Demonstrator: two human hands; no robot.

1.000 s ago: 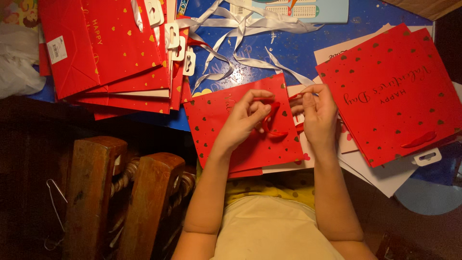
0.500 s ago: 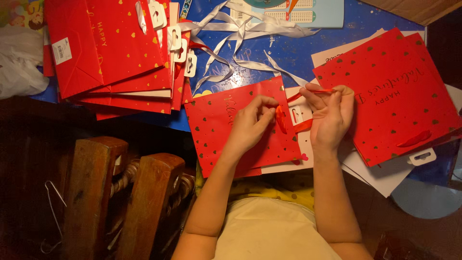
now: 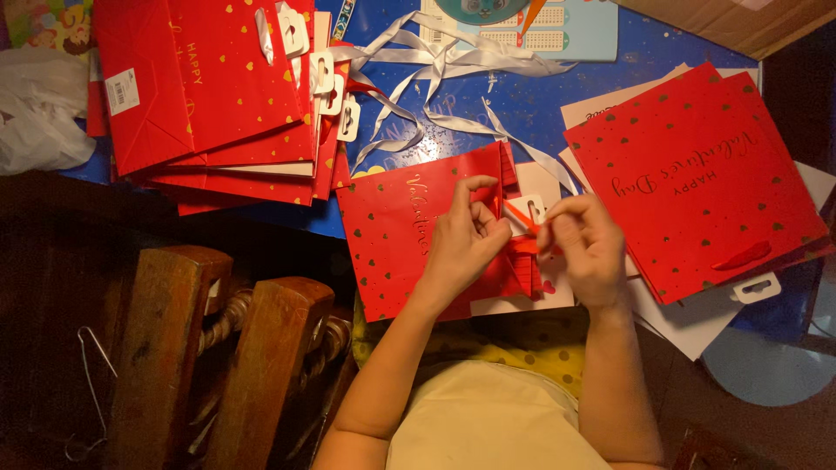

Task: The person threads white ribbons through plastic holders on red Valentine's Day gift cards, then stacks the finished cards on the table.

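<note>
Left hand [image 3: 466, 235]: I press the red bag [image 3: 401, 244] flat on the blue surface [image 3: 662, 52], fingers pinching its top edge.
Right hand [image 3: 588, 248]: fingers pinching the red ribbon [image 3: 520, 215].

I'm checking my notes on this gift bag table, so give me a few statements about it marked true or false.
1. Both hands work at the red ribbon on the red gift bag in front of the person. True.
2. The left hand rests on the wooden chair. False: it is on the bag, pinching at the ribbon.
3. A stack of red bags lies at the upper left of the blue table. True.
4. The loose ribbons on the table are green. False: they are white.
5. The right hand is empty and flat. False: its fingers pinch the ribbon.
</note>
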